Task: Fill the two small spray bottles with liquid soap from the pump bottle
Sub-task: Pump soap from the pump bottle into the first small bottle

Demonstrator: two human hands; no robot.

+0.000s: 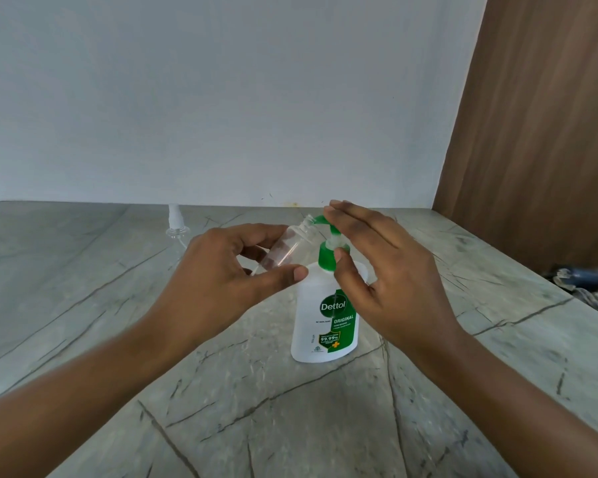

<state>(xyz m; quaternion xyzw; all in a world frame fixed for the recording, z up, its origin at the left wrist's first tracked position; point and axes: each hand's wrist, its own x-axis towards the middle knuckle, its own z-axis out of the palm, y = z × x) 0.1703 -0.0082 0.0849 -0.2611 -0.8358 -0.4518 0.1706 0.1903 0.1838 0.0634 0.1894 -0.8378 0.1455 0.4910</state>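
Now filling seems only beginning: left hand [221, 270] grips an empty-looking spray bottle [283, 250], right hand [387, 270], fingers straight, presses the pump bottle [325, 322].

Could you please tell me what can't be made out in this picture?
Head view.
- Fill of the small bottle: fingers of the left hand cover much of it.
- Soap flow at the nozzle: too small, right hand above.
- Cloth: cut by the right edge.
- Sprayer at the back: blurred.

White pump bottle [320, 326] with green pump [328, 246] and label, clear spray bottle [285, 251], grey veined marble table [83, 305].
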